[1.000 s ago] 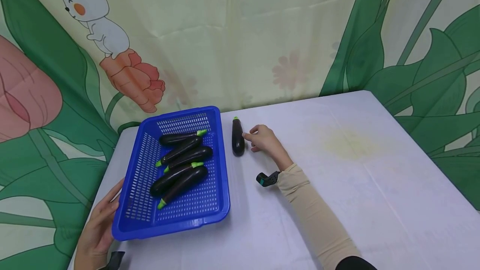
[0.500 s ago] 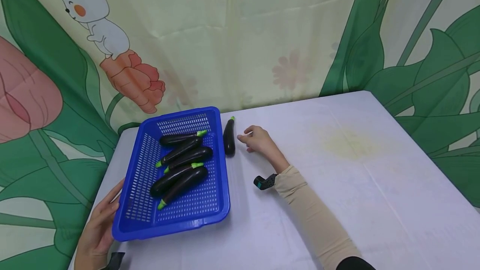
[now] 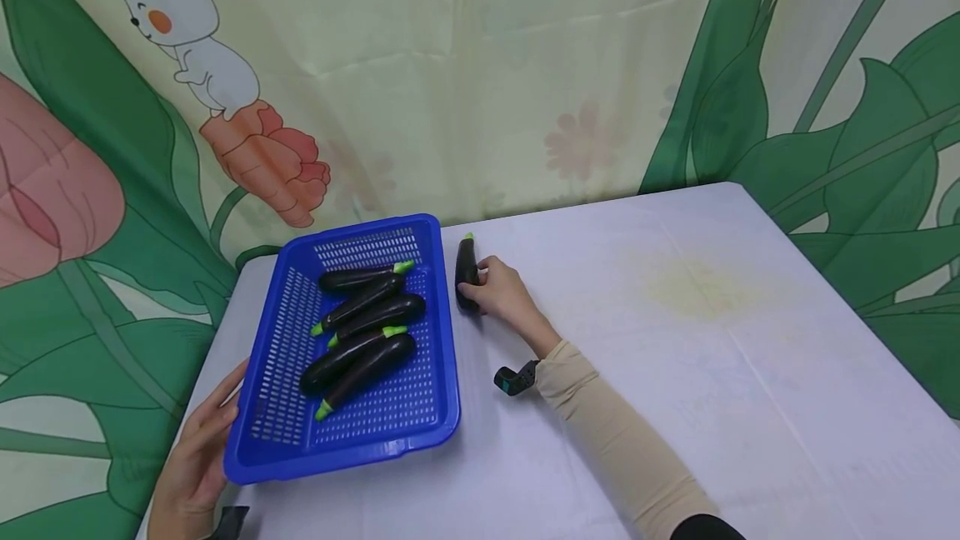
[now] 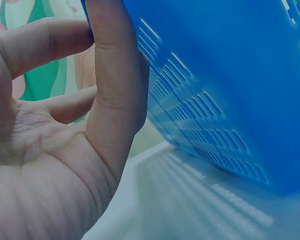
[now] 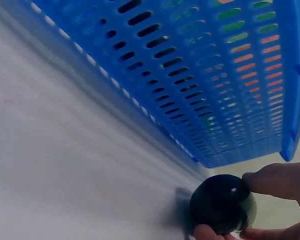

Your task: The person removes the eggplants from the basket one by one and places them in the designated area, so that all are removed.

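Note:
A dark purple eggplant with a green stem end lies on the table, just right of the blue basket. My right hand holds it with thumb and fingers at its thicker near end. In the right wrist view the eggplant appears end-on between thumb and fingertips, beside the basket's slotted wall. On the basket's left side my left hand grips the rim near the front corner. The left wrist view shows these fingers at the blue rim. Several eggplants lie inside the basket.
A white cloth covers the table, with a faint yellowish stain to the right. Behind stands a printed curtain with leaves, a rabbit and flowers. A dark wrist device sits at my right wrist.
The eggplant outside the basket shifted left toward the wall, then slightly back right. My right hand came off it, moved left and now holds it. My left hand and the basket stayed put.

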A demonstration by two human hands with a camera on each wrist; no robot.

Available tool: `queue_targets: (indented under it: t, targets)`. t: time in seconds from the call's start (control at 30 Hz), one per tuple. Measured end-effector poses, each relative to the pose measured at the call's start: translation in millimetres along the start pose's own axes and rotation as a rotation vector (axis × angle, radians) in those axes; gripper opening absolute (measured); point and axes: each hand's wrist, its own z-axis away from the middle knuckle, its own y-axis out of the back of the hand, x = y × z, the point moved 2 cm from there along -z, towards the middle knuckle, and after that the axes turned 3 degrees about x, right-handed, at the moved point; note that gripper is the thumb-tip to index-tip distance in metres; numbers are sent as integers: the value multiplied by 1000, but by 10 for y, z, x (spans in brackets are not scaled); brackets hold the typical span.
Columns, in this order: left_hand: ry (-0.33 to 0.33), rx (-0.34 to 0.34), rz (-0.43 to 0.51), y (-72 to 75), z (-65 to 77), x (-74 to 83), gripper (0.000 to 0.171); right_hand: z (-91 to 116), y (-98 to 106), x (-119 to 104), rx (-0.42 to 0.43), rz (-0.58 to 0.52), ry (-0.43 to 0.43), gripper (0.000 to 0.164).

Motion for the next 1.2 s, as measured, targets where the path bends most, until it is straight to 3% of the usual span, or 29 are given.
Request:
queue_targets:
  t: [0.17,0.33,0.6,1.2]
  targets:
    - [-5,-4,18,7,10,-5,69,2,172,-10,53,92,-3,59]
    - [-17,5,-5,7,16,3,69,-8,275,9,16,88,-24,57]
    - [-11,2,-4,18,5,-1,70,-10,290,51,-46,44,-55,52]
    - [-6,4,10,17,10,-10,70,-6,304,34,-19,126,-31,64]
